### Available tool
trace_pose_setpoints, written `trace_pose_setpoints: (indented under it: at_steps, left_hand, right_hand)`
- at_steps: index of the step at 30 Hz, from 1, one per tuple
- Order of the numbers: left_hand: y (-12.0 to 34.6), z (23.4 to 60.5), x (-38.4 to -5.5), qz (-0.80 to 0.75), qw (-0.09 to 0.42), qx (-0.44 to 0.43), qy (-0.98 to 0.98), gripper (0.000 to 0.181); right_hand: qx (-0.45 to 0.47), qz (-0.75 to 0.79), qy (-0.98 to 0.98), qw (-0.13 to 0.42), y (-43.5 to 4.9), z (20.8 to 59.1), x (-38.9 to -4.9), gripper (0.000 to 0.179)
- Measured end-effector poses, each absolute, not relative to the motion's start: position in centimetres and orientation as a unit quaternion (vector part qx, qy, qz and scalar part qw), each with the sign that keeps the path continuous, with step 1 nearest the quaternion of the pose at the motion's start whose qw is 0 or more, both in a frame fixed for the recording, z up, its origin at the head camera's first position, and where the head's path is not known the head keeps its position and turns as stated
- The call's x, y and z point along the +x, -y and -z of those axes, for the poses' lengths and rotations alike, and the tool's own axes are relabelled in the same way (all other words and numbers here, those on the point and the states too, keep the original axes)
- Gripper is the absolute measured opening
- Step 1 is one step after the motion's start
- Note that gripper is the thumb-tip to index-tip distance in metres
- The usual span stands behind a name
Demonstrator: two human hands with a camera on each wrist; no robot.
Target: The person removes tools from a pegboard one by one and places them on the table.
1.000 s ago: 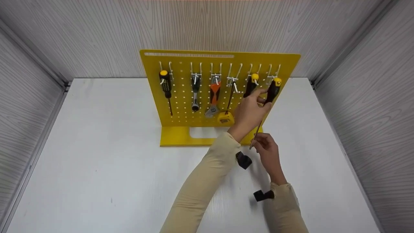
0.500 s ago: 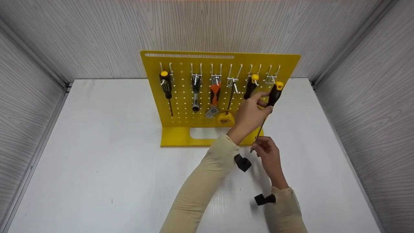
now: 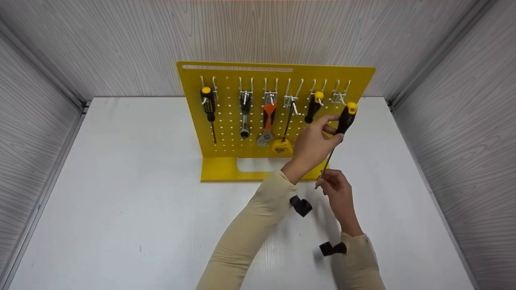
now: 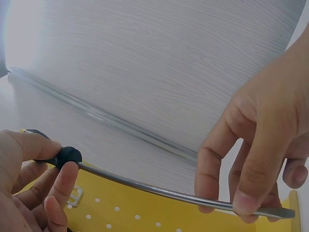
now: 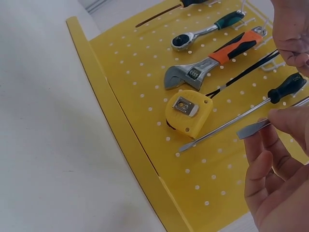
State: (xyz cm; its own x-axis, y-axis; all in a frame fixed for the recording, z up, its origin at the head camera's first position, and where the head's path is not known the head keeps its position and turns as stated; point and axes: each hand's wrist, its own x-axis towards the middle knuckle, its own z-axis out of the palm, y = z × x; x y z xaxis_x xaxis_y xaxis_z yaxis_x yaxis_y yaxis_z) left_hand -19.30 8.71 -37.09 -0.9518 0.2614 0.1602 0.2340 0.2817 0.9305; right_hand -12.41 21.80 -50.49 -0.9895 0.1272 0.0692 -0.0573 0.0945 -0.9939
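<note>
Right hand [image 3: 340,195] pinches a screwdriver [image 3: 347,119] by its shaft near the flat tip, thumb against fingers; left hand [image 3: 311,147] grips the lower handle, fingers curled. The screwdriver slants before the yellow pegboard [image 3: 219,169], where a tape measure [image 3: 282,146] and adjustable wrench [image 3: 269,117] hang

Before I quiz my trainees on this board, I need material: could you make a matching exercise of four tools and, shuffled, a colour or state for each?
1. Unhung screwdriver
2. Adjustable wrench
3. Tape measure
4. Ratchet

A. Hangs by a black cord
B. Green handle
C. Orange and black handle
D. Left hand at handle, right hand pinching near tip

Pairs: 1-D, 2-C, 3-A, 4-B.
</note>
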Motion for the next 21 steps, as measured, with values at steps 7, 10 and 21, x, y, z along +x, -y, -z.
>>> trace_pose_setpoints:
  at_steps: [7,10,21]
  left_hand:
    - [-7.5,36.6,-18.7,-0.556,-0.009,0.174,-0.813,0.042]
    - [-6.9,36.4,-18.5,-0.549,-0.017,0.175,-0.817,0.042]
    - [-4.7,36.5,-17.9,-0.572,0.002,0.166,-0.803,0.043]
  right_hand:
    - [-0.015,-0.673,0.736,0.076,-22.1,50.3,-12.2,0.021]
    - [-0.019,-0.666,0.741,0.079,-22.2,50.2,-12.2,0.019]
    - [-0.026,-0.657,0.749,0.082,-22.5,50.0,-12.0,0.019]
